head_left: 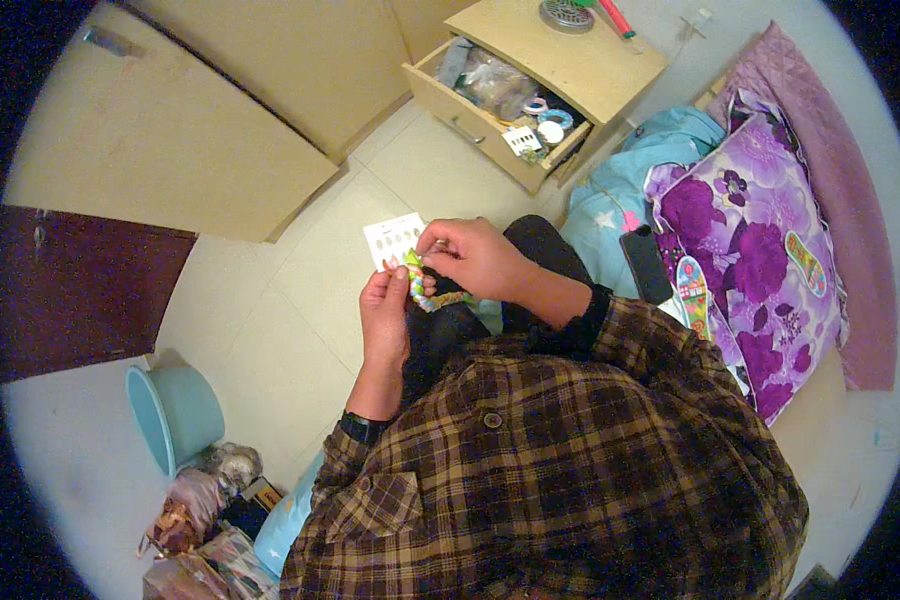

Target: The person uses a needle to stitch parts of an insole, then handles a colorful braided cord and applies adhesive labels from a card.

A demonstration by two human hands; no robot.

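Observation:
My left hand (383, 308) is closed in front of my lap, thumb on top. It holds a white card (394, 232) with rows of small dark ovals, together with a multicoloured twisted band (419, 290) in yellow-green, white and blue. The band curves down beside the thumb, and a yellowish strip trails from it to the right. My right hand (482, 258) meets it from the right, thumb and forefinger pinched close by the band's green upper end. Whatever lies between those fingertips is too small to make out.
Ahead stands a wooden cabinet with an open drawer (470, 125) of small items. A bed on the right bears a purple floral pillow (760, 250), patterned insoles (692, 292) and a black phone (647, 265). A blue bucket (180, 415) and several bags (192, 505) are at left.

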